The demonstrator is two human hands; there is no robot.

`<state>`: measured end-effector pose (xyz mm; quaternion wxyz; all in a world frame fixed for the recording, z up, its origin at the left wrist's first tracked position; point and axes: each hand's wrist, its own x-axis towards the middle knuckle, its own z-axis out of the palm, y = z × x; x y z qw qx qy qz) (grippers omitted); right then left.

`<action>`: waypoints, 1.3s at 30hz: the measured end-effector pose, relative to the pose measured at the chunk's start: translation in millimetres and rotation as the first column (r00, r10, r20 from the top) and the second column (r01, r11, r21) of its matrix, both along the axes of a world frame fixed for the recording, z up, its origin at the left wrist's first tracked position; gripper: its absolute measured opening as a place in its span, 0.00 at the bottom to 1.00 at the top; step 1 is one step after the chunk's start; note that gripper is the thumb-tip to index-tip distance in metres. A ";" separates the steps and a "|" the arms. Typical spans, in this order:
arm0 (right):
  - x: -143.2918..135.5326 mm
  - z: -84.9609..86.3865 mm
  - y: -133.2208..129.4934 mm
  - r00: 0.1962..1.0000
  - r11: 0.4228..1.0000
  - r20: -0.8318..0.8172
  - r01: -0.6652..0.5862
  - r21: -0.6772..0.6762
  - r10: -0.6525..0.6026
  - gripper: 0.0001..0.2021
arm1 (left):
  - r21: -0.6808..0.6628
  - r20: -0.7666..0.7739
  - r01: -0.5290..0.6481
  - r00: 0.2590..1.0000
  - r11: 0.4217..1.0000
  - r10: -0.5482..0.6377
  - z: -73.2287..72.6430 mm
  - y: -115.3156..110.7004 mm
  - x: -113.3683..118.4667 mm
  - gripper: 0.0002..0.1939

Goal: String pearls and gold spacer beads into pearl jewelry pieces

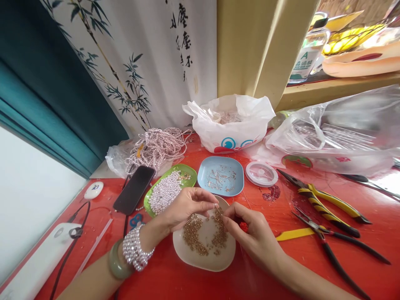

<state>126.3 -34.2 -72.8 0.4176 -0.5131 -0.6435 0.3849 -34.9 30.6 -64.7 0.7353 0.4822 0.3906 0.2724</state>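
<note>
My left hand [190, 204] is over the upper part of a cream dish [179, 246], thumb and forefinger pinched together. A tiny pale spot shows at those fingertips, too small to name. At the dish's right rim, my right hand [253, 227] has its fingertips pressed together too; whatever they hold is hidden. The two hands are close but apart. Loose gold beads [193, 235] lie in the dish below them. A small red thing [243, 226] shows beside my right fingers. My left wrist wears a pearl bracelet [136, 248] and a green bangle [118, 260].
A green tray of white pearls [165, 193] and a blue tray [203, 179] with small metal pins stand beyond. Pliers [321, 208] lie right, a phone [134, 189] left. Bead strands [156, 148] and plastic bags [231, 129] line the back.
</note>
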 end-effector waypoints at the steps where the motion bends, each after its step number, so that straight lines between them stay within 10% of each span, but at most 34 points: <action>1: 0.0 0.4 0.1 1.000 1.000 -0.001 -0.001 0.000 0.001 0.08 | 0.003 -0.005 0.001 1.000 1.000 -0.001 -0.5 0.1 0.0 0.07; 26: 18.9 15.5 10.6 0.998 0.986 0.016 0.063 0.151 -0.066 0.08 | 0.311 -0.073 0.012 0.997 0.950 0.012 20.8 -7.7 2.8 0.06; 39: 33.2 32.2 17.2 0.963 0.980 0.187 -0.181 -0.085 0.194 0.07 | 0.474 -0.210 0.013 0.973 0.880 0.099 24.3 -6.2 17.2 0.09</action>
